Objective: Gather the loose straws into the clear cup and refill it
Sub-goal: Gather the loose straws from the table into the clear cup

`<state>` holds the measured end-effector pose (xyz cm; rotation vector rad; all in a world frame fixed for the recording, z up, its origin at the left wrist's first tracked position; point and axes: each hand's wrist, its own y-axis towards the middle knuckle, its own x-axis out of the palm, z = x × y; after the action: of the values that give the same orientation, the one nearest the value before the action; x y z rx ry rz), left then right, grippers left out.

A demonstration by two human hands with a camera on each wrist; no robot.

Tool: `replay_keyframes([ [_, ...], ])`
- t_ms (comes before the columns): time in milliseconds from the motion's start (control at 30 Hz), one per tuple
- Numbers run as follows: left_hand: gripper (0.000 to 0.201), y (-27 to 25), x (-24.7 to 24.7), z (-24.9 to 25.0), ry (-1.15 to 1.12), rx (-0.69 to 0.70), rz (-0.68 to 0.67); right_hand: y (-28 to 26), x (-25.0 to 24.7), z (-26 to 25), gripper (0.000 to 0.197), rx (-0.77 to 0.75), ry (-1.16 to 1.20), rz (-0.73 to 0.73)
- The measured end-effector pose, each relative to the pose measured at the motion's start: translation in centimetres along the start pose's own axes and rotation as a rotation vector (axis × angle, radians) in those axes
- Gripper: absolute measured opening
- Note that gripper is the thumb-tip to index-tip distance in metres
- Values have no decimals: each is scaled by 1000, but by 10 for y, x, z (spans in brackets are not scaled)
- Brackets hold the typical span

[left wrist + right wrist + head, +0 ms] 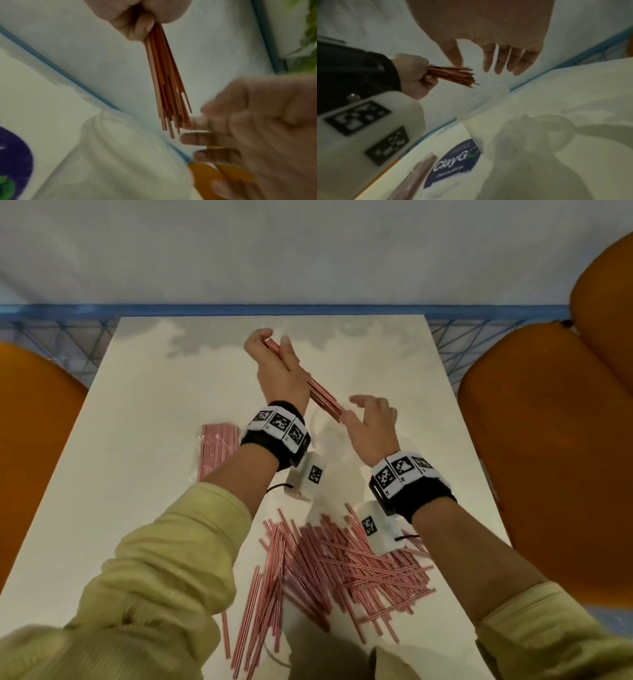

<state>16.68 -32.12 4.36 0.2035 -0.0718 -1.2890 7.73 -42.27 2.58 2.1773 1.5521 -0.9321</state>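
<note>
My left hand [270, 344] is raised above the middle of the white table [137, 508] and grips a bundle of red-striped straws [322, 395] near its far end. The bundle slants down toward my right hand [356, 409], whose fingers are straight and spread, the thumb at the bundle's near tips. In the right wrist view that hand [472, 66] is a little apart from the straw ends [453, 75]. A large pile of loose straws [342, 570] lies on the table near me. The clear cup [481, 112] stands on the table below the hands, blurred; the head view hides it.
A sealed packet of straws [215, 450] lies on the table to the left of my left wrist. A round blue sticker [453, 162] is on the tabletop. Orange seats stand on the left [34, 440] and right [548, 457]. A blue mesh barrier [308, 309] runs behind the table.
</note>
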Motion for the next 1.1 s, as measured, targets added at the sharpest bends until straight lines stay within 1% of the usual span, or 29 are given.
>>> replay_keyframes([
  [67,14,-2,7,-10,65,22,-34,3,5,15,43,113,-24,4],
  [100,19,-5,9,-16,113,33,-64,5,8,22,44,164,2,-21],
  [167,27,-15,12,-31,214,38,-147,7,12,30,45,258,101,-63],
  [233,26,-25,11,-44,301,7,-258,9,14,34,45,320,192,-80],
  [300,21,-34,8,-53,379,16,-349,9,16,36,42,348,253,-75],
  [367,21,-40,4,-56,451,33,-380,8,18,37,37,346,256,-64],
  [400,24,-41,1,-56,466,31,-396,7,18,36,36,337,252,-52],
  [467,31,-41,-7,-56,491,21,-469,4,20,35,35,327,263,-27],
  [533,41,-39,-18,-52,466,-27,-543,2,20,32,37,348,300,0],
  [567,47,-39,-26,-48,425,-53,-542,0,20,31,38,372,324,19],
  [600,50,-40,-35,-44,380,-76,-512,-2,20,31,39,398,346,47],
  [667,49,-41,-59,-33,309,-118,-412,-11,23,32,38,426,350,114],
  [733,46,-44,-88,-28,325,-172,-336,-26,30,33,36,397,311,128],
  [800,47,-49,-123,-30,469,-239,-337,-46,42,30,33,366,245,25],
  [900,59,-68,-175,-40,801,-337,-470,-84,61,23,25,317,114,-246],
  [967,66,-85,-205,-46,1004,-391,-542,-109,73,18,32,246,-33,-412],
  [1000,70,-93,-218,-50,1076,-435,-566,-121,78,15,38,193,-129,-466],
  [1066,77,-108,-239,-55,1134,-522,-583,-139,87,12,47,105,-275,-511],
  [1100,77,-114,-248,-58,1139,-555,-596,-145,91,11,51,84,-319,-523],
])
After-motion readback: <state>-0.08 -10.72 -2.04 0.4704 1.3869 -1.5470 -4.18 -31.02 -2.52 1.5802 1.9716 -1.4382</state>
